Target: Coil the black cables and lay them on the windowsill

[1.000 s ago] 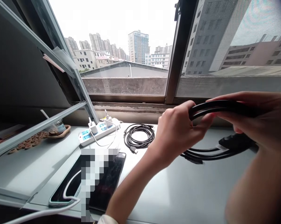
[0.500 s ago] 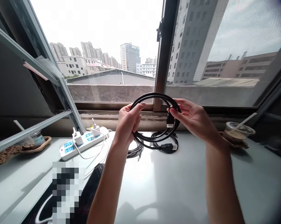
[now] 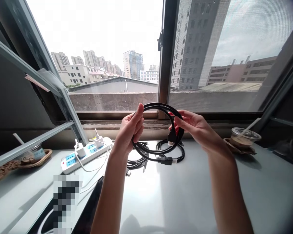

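A coiled black cable (image 3: pixel 158 151) is held up in loops above the white table. My left hand (image 3: pixel 131 130) grips its left side, thumb pointing up. The fingers of my right hand (image 3: pixel 189 125) pinch the right side of the loops. One black plug (image 3: pixel 171 137) with a pale tip hangs inside the coil, near my right fingers. Another plug (image 3: pixel 166 160) is at the lower edge of the loops. Behind and below the held coil, two more black cable coils lie on the table, one at left (image 3: pixel 138 162) and one at right (image 3: pixel 182 151).
A white power strip (image 3: pixel 86 156) with plugs and white cords lies at left. A cup with a straw (image 3: pixel 244 138) stands at right, another cup (image 3: pixel 36 154) at far left. A metal frame (image 3: pixel 70 113) rises at left, before the window. A dark object (image 3: pixel 89 208) lies at lower left.
My left thumb has lifted from the loops and points upward. The coil and both hands have shifted slightly left and down in view, and the camera view has moved a little.
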The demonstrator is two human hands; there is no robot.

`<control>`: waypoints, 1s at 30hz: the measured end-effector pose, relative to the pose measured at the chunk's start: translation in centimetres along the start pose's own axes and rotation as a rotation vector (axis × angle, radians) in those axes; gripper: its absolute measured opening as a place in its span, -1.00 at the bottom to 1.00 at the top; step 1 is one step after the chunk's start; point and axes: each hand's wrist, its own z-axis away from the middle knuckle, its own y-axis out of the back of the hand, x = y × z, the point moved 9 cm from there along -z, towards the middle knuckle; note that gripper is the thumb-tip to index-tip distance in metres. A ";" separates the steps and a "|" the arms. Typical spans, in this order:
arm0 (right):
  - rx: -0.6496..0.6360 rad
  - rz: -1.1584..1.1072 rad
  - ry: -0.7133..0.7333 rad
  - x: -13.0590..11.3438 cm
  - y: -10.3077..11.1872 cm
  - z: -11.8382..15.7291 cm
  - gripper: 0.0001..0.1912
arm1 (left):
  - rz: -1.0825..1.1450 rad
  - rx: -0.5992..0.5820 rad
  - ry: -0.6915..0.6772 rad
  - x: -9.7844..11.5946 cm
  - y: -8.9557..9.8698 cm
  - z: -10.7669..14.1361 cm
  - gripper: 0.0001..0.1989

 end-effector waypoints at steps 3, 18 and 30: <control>0.010 -0.034 0.005 0.2 -0.4 -0.3 -0.67 | 0.013 0.047 -0.041 0.3 0.3 -0.1 -0.41; -0.002 -0.161 0.037 0.4 -2.5 -0.3 -0.53 | -0.177 0.314 -0.214 1.9 2.6 0.7 -0.46; 0.179 0.778 0.280 0.6 -2.0 -1.1 -0.51 | -0.226 0.182 0.060 -1.5 1.6 -0.4 -0.48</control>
